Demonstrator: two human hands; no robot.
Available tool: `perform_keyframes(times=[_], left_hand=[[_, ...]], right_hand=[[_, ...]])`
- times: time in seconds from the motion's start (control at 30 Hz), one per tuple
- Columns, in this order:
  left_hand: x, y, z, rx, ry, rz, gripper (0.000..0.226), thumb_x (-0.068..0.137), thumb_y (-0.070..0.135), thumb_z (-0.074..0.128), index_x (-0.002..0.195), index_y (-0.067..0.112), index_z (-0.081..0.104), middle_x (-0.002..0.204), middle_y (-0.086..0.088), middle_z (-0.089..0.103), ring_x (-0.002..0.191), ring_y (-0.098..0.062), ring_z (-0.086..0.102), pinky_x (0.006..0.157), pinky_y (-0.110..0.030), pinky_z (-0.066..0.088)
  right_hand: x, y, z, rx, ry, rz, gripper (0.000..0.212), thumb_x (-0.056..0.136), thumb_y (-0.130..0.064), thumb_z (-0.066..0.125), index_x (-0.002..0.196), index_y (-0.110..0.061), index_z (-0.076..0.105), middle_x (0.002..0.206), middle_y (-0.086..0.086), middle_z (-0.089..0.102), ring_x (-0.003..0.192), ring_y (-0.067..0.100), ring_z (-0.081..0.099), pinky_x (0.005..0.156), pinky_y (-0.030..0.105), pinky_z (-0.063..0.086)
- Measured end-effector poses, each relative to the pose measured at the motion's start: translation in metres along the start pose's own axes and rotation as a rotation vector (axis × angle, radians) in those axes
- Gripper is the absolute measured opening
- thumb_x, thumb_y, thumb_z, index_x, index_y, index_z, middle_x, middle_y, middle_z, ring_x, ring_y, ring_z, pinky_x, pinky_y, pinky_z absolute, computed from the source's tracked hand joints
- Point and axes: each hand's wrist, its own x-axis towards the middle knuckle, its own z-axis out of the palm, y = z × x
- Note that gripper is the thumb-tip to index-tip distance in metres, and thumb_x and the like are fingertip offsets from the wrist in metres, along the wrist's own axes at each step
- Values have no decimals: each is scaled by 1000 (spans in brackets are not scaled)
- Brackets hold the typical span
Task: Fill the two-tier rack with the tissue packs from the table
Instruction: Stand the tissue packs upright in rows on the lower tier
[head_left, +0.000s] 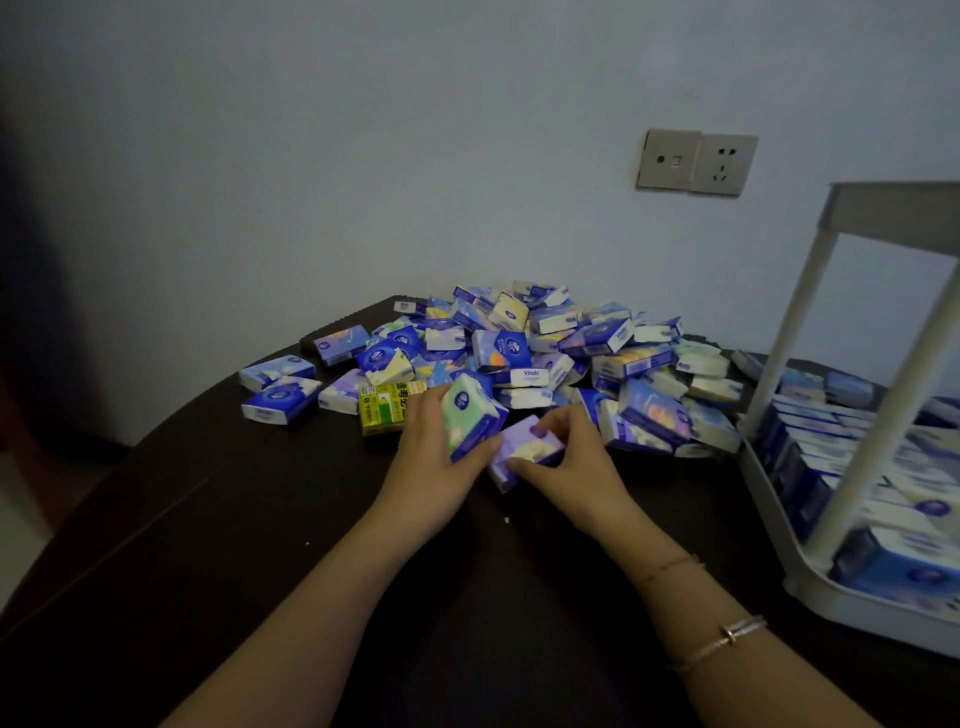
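Glossy plastic-wrapped tissue packs (524, 358), matt dark table (249, 519), smooth plastic rack (810, 332)

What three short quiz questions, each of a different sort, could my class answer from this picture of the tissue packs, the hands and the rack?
1. True or false: the rack's lower tier already holds tissue packs.
2. Which hand holds the green pack? A left hand; B right hand; C neither.
3. Fill in: the yellow-green pack lies on the ___ edge of the pile.

Key: 1 true; 2 A; 3 left. The right hand grips the purple pack.
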Motion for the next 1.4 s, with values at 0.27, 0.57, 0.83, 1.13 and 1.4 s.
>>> perform_keyframes(times=[0.27,0.57,0.83,1.13,1.4], left_hand=[[-4,-4,8,-51,-199,-86,74,80,23,74,132,22,22,129,4,28,116,-3,36,91,-12,31],[-15,12,14,-132,-612,-133,96,82,-4,61,146,25,-4,138,7,35,124,-6,41,86,-10,44],[-48,50,49,-80,-428,122,77,66,17,85,130,29,43,117,15,60,103,10,55,80,-3,42],[-68,116,85,-206,-605,167,120,46,51,87,146,30,25,141,21,41,126,10,41,101,-15,40],[-71,134,140,-129,-684,63,103,67,42,80,149,21,22,150,13,32,129,3,36,98,-8,27]], right_hand=[[-5,-29,2,703,-64,177,29,85,5,53,107,-13,54,120,11,59,105,20,61,91,35,50],[-29,-33,-29,234,-202,137,61,82,-38,68,131,-18,36,110,-12,49,88,-8,50,65,-1,42],[-68,-21,-91,70,-131,132,65,76,-10,76,130,-8,39,108,-1,60,92,7,59,77,18,49],[-127,-30,-188,194,9,104,39,82,1,65,113,-18,53,97,2,68,84,9,66,74,21,57],[-153,5,-264,497,224,130,33,84,5,53,115,-8,48,97,12,57,88,21,58,71,23,53]])
